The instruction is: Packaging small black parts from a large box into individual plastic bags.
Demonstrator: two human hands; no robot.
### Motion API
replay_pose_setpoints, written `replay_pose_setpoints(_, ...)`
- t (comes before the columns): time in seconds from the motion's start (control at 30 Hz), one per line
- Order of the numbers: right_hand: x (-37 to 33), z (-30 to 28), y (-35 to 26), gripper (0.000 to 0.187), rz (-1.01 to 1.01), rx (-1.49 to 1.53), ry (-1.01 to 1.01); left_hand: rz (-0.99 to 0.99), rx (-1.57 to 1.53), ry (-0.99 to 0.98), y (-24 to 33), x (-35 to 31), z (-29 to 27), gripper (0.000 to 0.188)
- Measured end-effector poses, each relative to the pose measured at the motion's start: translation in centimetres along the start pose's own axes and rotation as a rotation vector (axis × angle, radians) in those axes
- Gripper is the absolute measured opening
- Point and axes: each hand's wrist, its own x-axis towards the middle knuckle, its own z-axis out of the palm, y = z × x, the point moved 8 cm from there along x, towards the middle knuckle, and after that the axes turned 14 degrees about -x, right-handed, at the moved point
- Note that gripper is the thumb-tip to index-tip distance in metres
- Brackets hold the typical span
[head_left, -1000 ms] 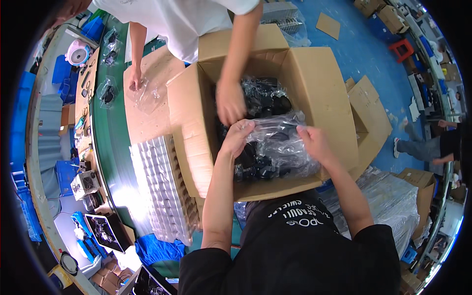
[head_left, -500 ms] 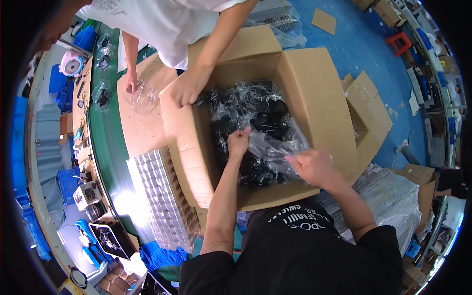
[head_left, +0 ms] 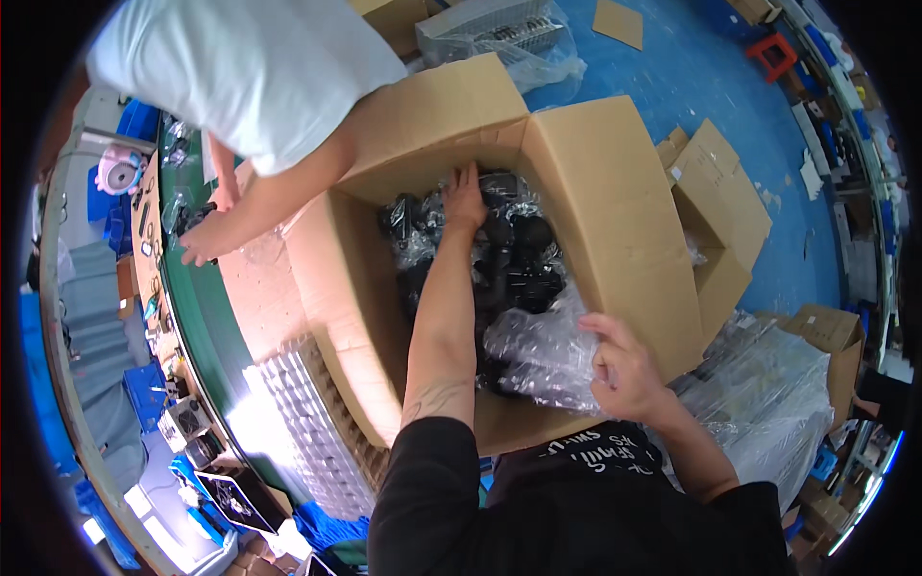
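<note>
Blue floor beyond, wrapped parts lie under the spread left hand, plastic against the curled right hand, grip unclear

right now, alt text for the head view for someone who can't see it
A person's left hand rests on dark, plastic-wrapped items inside an open cardboard box; the right hand touches a clear plastic sheet at its near right corner. At upper left, a co-worker's hands are over a green work surface.

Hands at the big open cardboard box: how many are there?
2. The left hand is on the plastic-wrapped black items inside the box; the right hand is at the clear plastic bag by its near right corner. The co-worker's hands are over the green surface.
</note>
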Motion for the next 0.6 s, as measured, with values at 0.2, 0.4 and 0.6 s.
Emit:
replay_pose_setpoints(0.2, -2.9, 2.5, 5.9, 0.012, 0.122, 0.237, -0.346, -0.173, -0.203, -0.676, 2.3, -0.1, -0.4, 0.019)
replay_pose_setpoints(0.4, 0.6, 4.5, 9.3, 0.019, 0.498, 0.412, -0.275, -0.536, -1.29, -0.423, 4.2, -7.7, -11.2, 0.019)
replay_pose_setpoints(0.6, 2.4, 6.0, 6.8, 0.019, 0.501, 0.695, -0.401, -0.578, -1.75, -0.407, 8.3, -13.3, -16.5, 0.018)
